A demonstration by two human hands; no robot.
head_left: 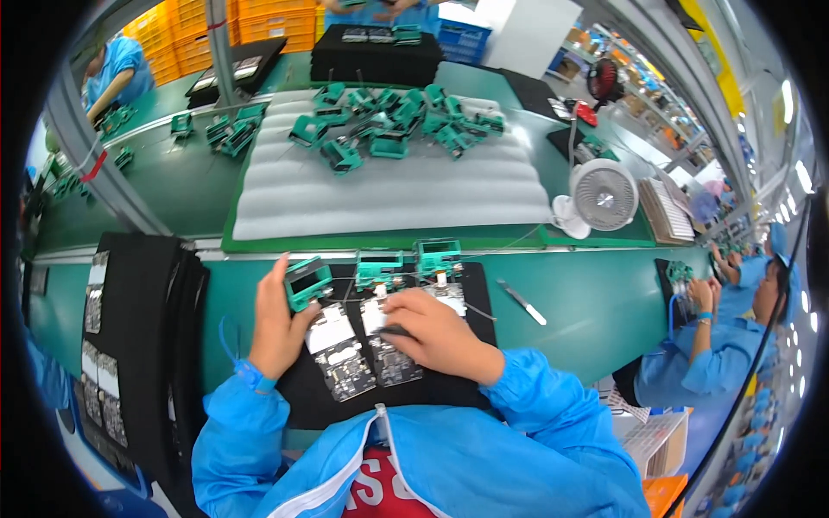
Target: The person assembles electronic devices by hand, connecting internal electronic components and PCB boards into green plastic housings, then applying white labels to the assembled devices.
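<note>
My left hand (275, 319) is closed round the edge of a green plastic frame (308, 283), tilted above a circuit board (343, 364) with a white upper part. Over the neighbouring circuit board (395, 363), my right hand (436, 335) is closed on a small dark tool (395, 331); its kind cannot be made out. Two more green frames, a middle one (378, 268) and a right one (438, 256), lie at the boards' far ends. A third board (451, 298) is partly behind my right hand. All rest on a black mat (302, 401).
A silver blade-like tool (522, 302) lies right of the mat. Stacked black trays (160, 345) with boards stand left. Beyond the bench's raised edge, foam sheeting (389, 203) bears a heap of green frames (389, 121). A white fan (603, 194) stands far right; a co-worker (717, 345) sits right.
</note>
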